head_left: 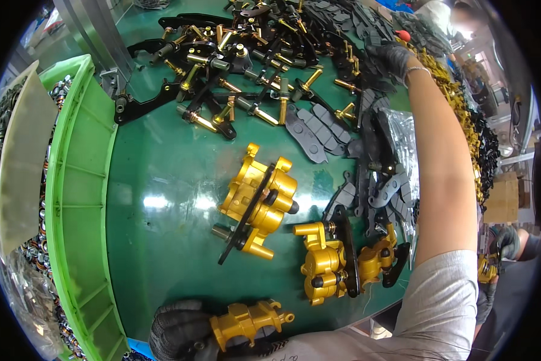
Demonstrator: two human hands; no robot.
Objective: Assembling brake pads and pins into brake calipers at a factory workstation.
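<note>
At the near edge of the table, my left hand [177, 331], in a dark knit glove, is closed on a gold brake caliper [246, 322]. My right arm stretches far forward. At its end my gloved right hand [392, 60] touches the heap of dark grey brake pads [342, 21] at the far right; its fingers blend into the dark parts. Between my hands lies a gold caliper with a black bracket [261, 207]. Nearer and to the right are two more bracketed calipers, one larger in view [324, 265] and one beside it [377, 262].
Black brackets with gold pins [246, 66] cover the far side of the green table [156, 240]. Loose brake pads [318, 129] lie before them. A green bin [80, 198] of small metal parts borders the left. Gold parts [457, 102] are heaped beyond my right arm. Another person's gloved hand [506, 243] shows at far right.
</note>
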